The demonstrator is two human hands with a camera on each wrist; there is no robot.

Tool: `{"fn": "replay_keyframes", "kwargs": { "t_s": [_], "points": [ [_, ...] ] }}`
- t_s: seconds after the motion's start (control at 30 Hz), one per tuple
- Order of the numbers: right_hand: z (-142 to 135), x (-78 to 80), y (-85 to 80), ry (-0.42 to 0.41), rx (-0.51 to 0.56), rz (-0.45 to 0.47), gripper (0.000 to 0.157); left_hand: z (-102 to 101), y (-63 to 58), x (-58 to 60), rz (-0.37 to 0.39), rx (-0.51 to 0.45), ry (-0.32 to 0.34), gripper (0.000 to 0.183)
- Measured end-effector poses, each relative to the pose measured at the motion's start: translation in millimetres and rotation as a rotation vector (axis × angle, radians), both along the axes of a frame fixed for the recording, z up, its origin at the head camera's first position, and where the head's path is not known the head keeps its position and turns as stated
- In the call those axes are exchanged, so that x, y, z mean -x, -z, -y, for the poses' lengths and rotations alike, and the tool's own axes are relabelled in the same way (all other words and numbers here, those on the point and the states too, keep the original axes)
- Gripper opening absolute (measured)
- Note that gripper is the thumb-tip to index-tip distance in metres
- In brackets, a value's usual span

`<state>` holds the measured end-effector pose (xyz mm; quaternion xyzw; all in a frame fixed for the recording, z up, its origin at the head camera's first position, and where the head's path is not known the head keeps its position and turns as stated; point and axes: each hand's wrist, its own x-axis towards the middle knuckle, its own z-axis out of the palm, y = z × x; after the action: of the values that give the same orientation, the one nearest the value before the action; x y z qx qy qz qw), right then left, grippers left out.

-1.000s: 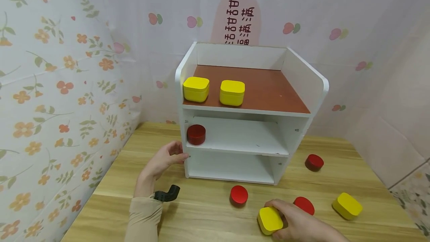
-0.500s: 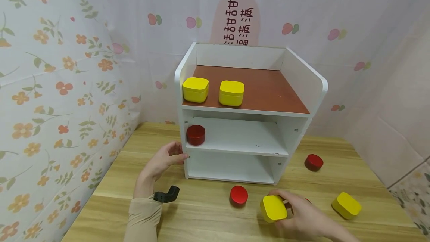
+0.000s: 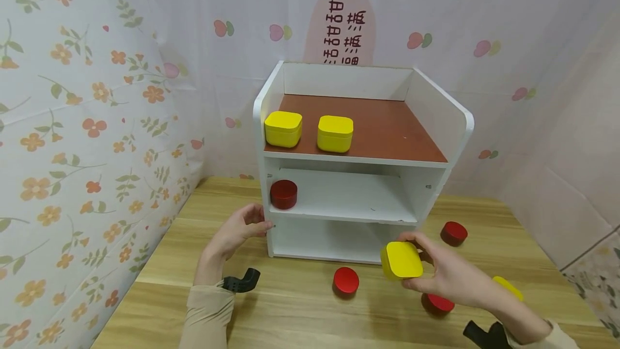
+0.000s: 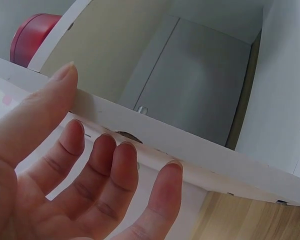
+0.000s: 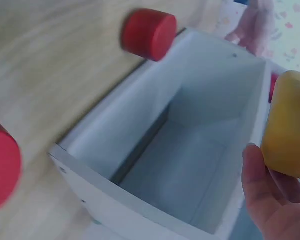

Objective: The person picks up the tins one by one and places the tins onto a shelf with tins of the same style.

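My right hand [image 3: 448, 273] holds a yellow rounded-square box [image 3: 403, 260] between thumb and fingers, raised above the table before the lower right of a white shelf unit [image 3: 438, 117]. In the right wrist view the same box [image 5: 290, 125] overlaps the unit's edge. My left hand [image 3: 239, 230] grips the unit's left side panel, thumb at the front edge and fingers along the outside, as the left wrist view shows with the panel edge [image 4: 165, 132]. Two more yellow boxes, one in the left corner [image 3: 283, 129] and one beside it [image 3: 335, 133], sit on the brown top. A red round tin [image 3: 283, 194] stands at the middle shelf's left.
On the wooden table [image 3: 290, 311] lie a red tin [image 3: 346, 281] in front of the unit, another red tin [image 3: 438, 304] partly under my right hand, and a third red tin [image 3: 454, 234] right of the unit. My right forearm partly hides a yellow box [image 3: 507, 286].
My right hand has lifted the yellow box from the table and carried it up and forward, toward the unit's lower right. My left hand has stayed at the side panel.
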<state>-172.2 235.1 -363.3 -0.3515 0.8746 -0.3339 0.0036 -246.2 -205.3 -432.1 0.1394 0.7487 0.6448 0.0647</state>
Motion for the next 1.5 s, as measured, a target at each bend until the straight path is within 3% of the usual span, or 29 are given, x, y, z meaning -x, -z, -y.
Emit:
{"fn": "replay_keyframes", "kwargs": {
  "t_s": [0.13, 0.4, 0.73, 1.03, 1.3, 1.5],
  "points": [
    [4.2, 4.1, -13.4, 0.008, -0.011, -0.077, 0.065, -0.2, -0.1, -0.3, 0.001, -0.003, 0.002, 0.037],
    [5.0, 8.0, -41.9, 0.006, -0.046, -0.123, 0.067, -1.3, -2.6, -1.7, 0.009, 0.0, -0.005, 0.036],
    [4.1, 21.9, -84.1, -0.179, 0.009, 0.138, 0.062, 2.3, -3.3, -2.3, -0.018, 0.016, -0.005, 0.028],
    [3.0, 32.4, -117.7, -0.246, 0.005, 0.22, 0.061, -0.3, -1.5, -2.0, -0.016, 0.027, -0.001, 0.027],
    [9.0, 45.7, -156.5, -0.362, 0.036, 0.224, 0.06, -1.8, -1.0, -1.6, -0.014, 0.016, -0.002, 0.03],
    [17.1, 61.5, -178.5, -0.344, 0.011, 0.231, 0.055, -1.1, -1.5, -2.5, 0.006, 0.028, -0.029, 0.029]
  ]
}}
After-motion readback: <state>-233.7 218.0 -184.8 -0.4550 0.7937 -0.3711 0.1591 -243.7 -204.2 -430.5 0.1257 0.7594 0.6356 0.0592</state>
